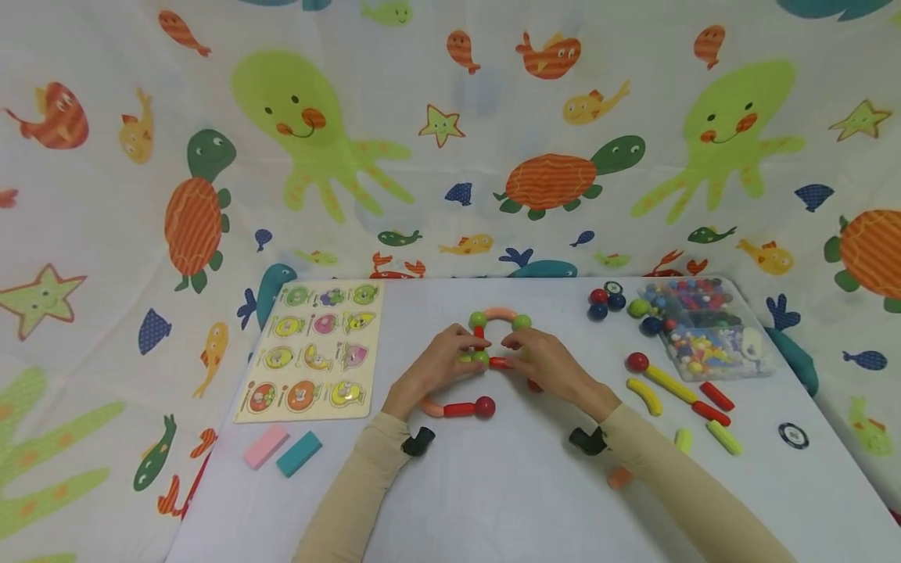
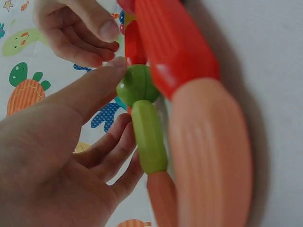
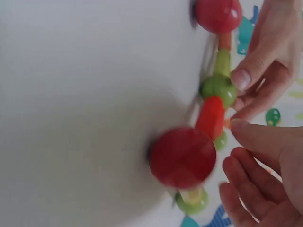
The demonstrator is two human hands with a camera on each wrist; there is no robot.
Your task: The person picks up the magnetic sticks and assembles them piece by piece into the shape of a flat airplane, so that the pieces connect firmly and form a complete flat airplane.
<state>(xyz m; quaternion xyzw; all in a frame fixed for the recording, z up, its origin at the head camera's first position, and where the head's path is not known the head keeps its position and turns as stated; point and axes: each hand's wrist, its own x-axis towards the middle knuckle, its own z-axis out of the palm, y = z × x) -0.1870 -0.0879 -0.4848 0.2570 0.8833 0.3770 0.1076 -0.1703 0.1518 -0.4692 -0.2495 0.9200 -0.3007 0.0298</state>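
Note:
A construction of magnetic sticks and balls lies on the white table. My left hand (image 1: 446,356) pinches its green ball (image 2: 137,85), thumb on the near side and fingers behind. A light green stick (image 2: 149,137) runs from that ball towards a peach curved stick. On the ball's other side is a red stick (image 3: 211,116), ending at a dark red ball (image 3: 182,157). My right hand (image 1: 545,361) is beside this red stick, its thumb tip close to it and its fingers loosely bent. Farther back, a peach arch (image 1: 500,313) joins two green balls.
A fruit puzzle board (image 1: 310,352) lies left, with pink (image 1: 267,446) and teal blocks (image 1: 299,454) in front. At right are a clear box of beads (image 1: 763,367), a yellow stick (image 1: 670,383), a red stick (image 1: 717,396) and several balls. A patterned curtain (image 1: 436,234) hangs behind.

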